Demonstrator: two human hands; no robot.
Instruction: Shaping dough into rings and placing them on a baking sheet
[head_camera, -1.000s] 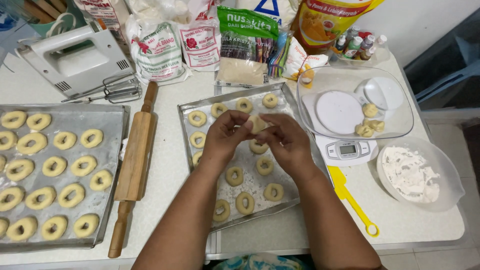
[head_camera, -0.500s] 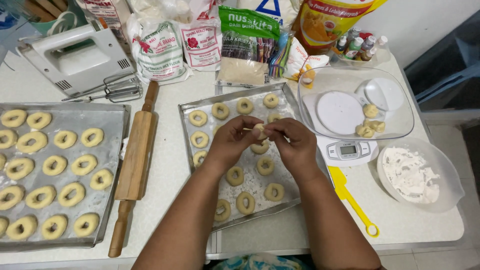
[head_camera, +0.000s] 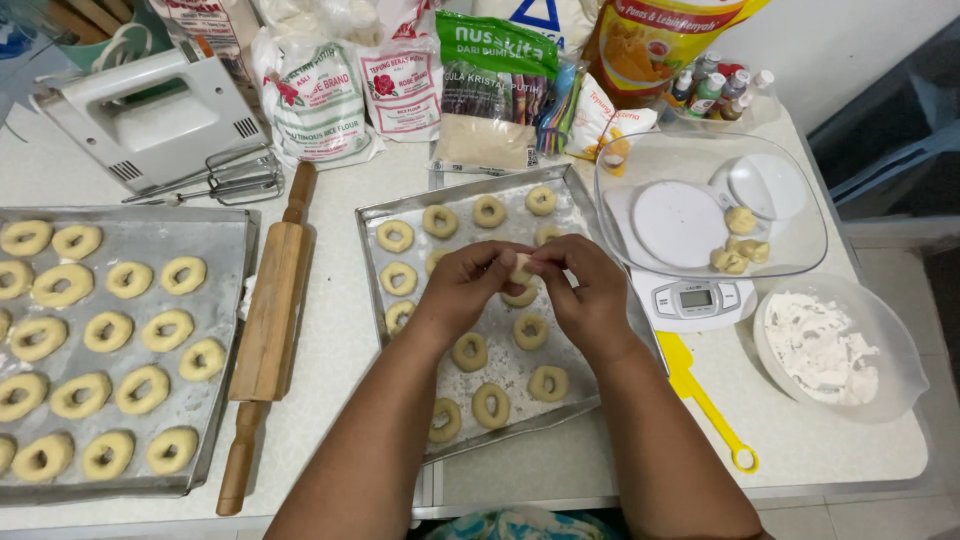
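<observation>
From the head camera, looking down, both hands meet over the middle baking tray (head_camera: 372, 222), which sits on the white counter (head_camera: 330, 330). The left hand (head_camera: 462, 283) and the right hand (head_camera: 585, 290) each pinch one small piece of dough (head_camera: 521, 268) between fingertips and thumb — the grip of both is closed on it, and the piece is held just above the floured tray, not resting on it. Around the hands lie finished dough rings (head_camera: 489, 404) in loose rows, a few hidden under the wrists. To the left of the tray lies a wooden rolling pin (head_camera: 268, 325), and beyond it a second tray (head_camera: 228, 250) filled with rings. To the right a clear bowl (head_camera: 800, 215) stands on a kitchen scale (head_camera: 695, 298) and holds a few dough lumps (head_camera: 738, 245); a yellow spatula (head_camera: 700, 395) and a bowl of flour (head_camera: 835, 345) lie nearer the counter's edge. A hand mixer (head_camera: 150, 115) and flour bags (head_camera: 320, 100) stand at the back. To shape the piece well, it seems best to press evenly from both sides, keep the hole centred and the wall of equal thickness, and work lightly — a hard squeeze would likely tear soft dough.
</observation>
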